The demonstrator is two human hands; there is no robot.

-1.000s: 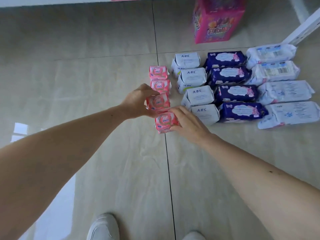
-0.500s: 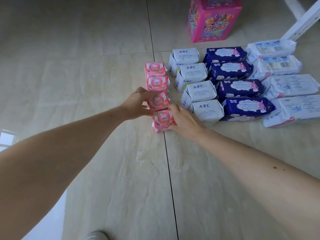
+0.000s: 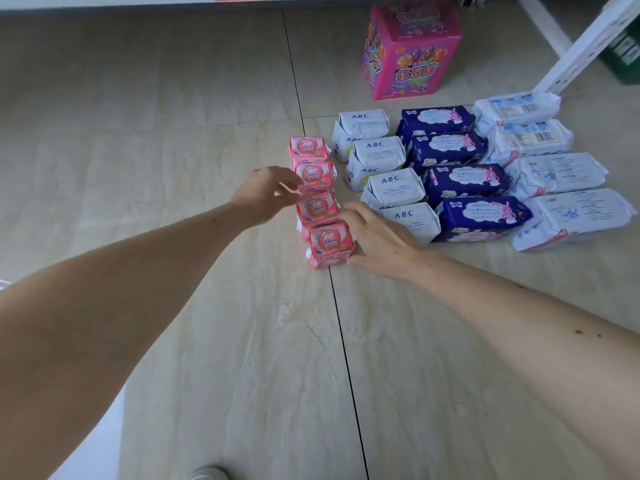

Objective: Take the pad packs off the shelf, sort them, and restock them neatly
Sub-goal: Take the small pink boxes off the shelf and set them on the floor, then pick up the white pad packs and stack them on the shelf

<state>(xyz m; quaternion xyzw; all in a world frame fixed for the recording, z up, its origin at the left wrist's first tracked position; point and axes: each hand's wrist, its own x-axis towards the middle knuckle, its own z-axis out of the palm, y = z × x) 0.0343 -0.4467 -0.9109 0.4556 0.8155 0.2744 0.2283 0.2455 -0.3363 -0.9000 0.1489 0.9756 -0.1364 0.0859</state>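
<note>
Pad packs lie sorted in four columns on the tiled floor: several pink packs (image 3: 309, 151), white ABC packs (image 3: 377, 150), dark blue packs (image 3: 450, 147) and pale white-blue packs (image 3: 554, 173). My left hand (image 3: 265, 195) is at the left side of the pink column, fingertips touching the second and third pink packs (image 3: 317, 207). My right hand (image 3: 377, 239) rests with spread fingers against the right side of the nearest pink pack (image 3: 329, 247), thumb low at its front corner. Neither hand lifts a pack.
A tall pink carton (image 3: 410, 51) stands behind the columns. A white shelf post (image 3: 585, 43) slants down at the upper right, with a green item (image 3: 623, 53) behind it. A white shelf base (image 3: 138, 0) runs along the top edge. My shoe (image 3: 207, 474) shows at the bottom.
My left hand has loosened from the third pink pack, fingers now spread and reaching toward the second. My right hand stays against the nearest pack. The camera has moved closer.
</note>
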